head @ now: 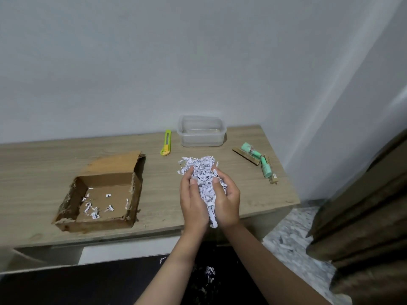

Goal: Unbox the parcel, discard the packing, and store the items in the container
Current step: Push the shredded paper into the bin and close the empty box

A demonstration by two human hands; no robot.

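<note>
Nearest, shredded paper packing point(203, 179) was gripped between left hand point(193, 201) and right hand point(226, 201), fingers closed around it, over desk point(33, 172) front. Parcel box point(103, 194) was opened, few scraps left. Items point(255, 157) were unpacked; container point(201, 130) was judged unfilled.

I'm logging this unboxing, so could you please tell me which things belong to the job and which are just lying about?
Job: shredded paper held in both hands; cardboard box; clear container; green items; utility knife.
Lying about: curtain.
</note>
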